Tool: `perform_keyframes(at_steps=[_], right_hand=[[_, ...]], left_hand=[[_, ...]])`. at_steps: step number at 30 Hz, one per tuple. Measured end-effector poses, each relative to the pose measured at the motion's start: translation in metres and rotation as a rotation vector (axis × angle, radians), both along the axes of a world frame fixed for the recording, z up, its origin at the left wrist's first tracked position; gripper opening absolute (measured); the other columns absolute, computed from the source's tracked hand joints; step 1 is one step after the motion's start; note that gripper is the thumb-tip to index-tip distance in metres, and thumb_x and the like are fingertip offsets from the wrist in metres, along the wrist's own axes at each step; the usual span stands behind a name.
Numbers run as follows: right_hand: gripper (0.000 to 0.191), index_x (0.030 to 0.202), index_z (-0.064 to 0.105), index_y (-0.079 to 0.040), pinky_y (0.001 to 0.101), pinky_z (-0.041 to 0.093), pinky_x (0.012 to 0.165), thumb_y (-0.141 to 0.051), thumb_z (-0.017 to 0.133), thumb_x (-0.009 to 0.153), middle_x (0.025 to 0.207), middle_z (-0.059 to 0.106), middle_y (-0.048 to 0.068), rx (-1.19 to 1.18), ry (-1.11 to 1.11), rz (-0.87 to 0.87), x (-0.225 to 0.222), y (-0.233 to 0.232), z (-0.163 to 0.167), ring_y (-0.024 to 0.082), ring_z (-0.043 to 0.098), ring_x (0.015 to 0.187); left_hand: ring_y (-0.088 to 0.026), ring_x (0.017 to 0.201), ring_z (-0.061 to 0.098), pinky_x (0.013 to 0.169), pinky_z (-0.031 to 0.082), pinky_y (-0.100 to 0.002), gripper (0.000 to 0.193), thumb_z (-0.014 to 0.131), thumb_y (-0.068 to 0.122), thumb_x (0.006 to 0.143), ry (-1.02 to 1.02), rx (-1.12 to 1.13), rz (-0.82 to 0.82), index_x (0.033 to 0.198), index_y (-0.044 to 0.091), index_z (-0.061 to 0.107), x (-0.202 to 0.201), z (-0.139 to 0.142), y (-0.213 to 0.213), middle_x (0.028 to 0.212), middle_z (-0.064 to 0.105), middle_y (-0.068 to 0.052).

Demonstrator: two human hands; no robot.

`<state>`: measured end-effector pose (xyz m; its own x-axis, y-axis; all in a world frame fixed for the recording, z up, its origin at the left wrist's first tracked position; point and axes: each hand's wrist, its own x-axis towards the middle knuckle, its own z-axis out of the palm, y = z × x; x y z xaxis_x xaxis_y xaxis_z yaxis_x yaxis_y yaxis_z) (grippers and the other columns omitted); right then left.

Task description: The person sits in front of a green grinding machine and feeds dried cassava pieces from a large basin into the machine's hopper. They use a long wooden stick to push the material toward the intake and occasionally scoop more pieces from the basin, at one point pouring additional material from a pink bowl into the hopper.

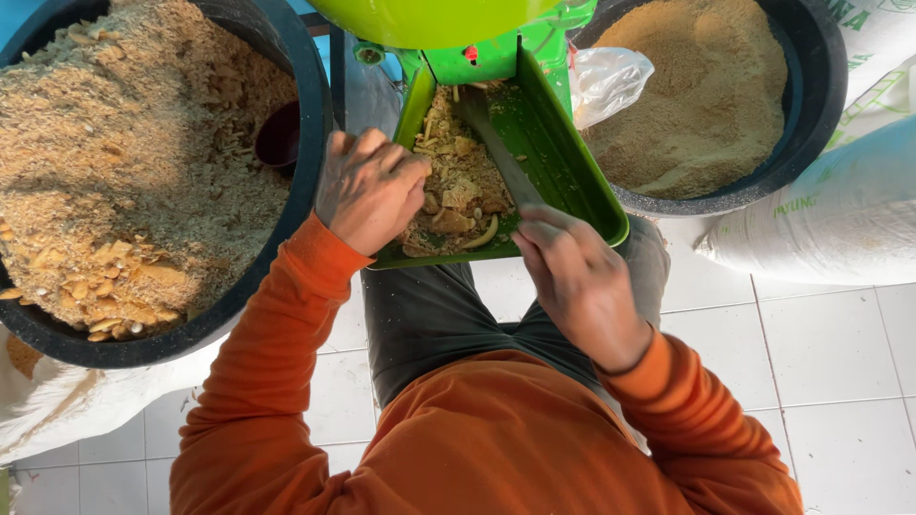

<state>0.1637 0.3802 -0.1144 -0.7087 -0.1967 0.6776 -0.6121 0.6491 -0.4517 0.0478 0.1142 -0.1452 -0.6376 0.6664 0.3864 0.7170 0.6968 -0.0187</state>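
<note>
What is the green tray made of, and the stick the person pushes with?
The green tray looks like painted sheet metal: smooth, glossy, with thin folded edges; it could be plastic. The stick in the right hand looks like dull, grey-brown worn wood, though dust makes it hard to tell.

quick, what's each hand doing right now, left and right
Left hand: curled, fingers pressing into the crumbly feed in the green tray.
Right hand: closed on a flat stick.

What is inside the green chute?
The green chute holds tan crumbly chunks and a grey stick held by the right hand. The left hand covers some; the chute's mouth is hidden.
</note>
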Motion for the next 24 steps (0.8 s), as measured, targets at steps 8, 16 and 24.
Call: perform_keyframes(at_steps=[8, 16, 24], right_hand=[[0.022, 0.112, 0.061, 0.001, 0.0351, 0.060, 0.084, 0.005, 0.077, 0.096, 0.118, 0.069, 0.013, -0.040, -0.010, 0.022, -0.005, 0.000, -0.009, 0.028, 0.071, 0.099], [0.023, 0.114, 0.061, -0.002, 0.0360, 0.061, 0.085, 0.004, 0.077, 0.098, 0.119, 0.070, 0.011, -0.021, 0.018, -0.089, 0.003, 0.011, 0.005, 0.027, 0.073, 0.100], [0.021, 0.112, 0.063, -0.003, 0.0334, 0.059, 0.074, 0.001, 0.078, 0.097, 0.115, 0.073, 0.013, -0.021, 0.034, -0.131, -0.003, 0.027, -0.011, 0.025, 0.074, 0.090]], left_hand=[[-0.026, 0.104, 0.056, 0.095, 0.039, -0.045, 0.025, 0.074, 0.010, 0.084, -0.024, -0.105, 0.065, 0.109, 0.011, 0.073, -0.006, -0.009, 0.002, 0.094, 0.066, -0.005], [-0.024, 0.105, 0.057, 0.094, 0.037, -0.043, 0.024, 0.071, 0.008, 0.084, -0.029, -0.211, 0.041, 0.108, 0.009, 0.074, -0.017, -0.006, 0.012, 0.094, 0.069, -0.004], [-0.024, 0.104, 0.056, 0.091, 0.036, -0.044, 0.018, 0.070, 0.013, 0.090, 0.029, -0.169, 0.000, 0.107, 0.012, 0.074, -0.010, -0.006, 0.020, 0.096, 0.070, -0.004]])
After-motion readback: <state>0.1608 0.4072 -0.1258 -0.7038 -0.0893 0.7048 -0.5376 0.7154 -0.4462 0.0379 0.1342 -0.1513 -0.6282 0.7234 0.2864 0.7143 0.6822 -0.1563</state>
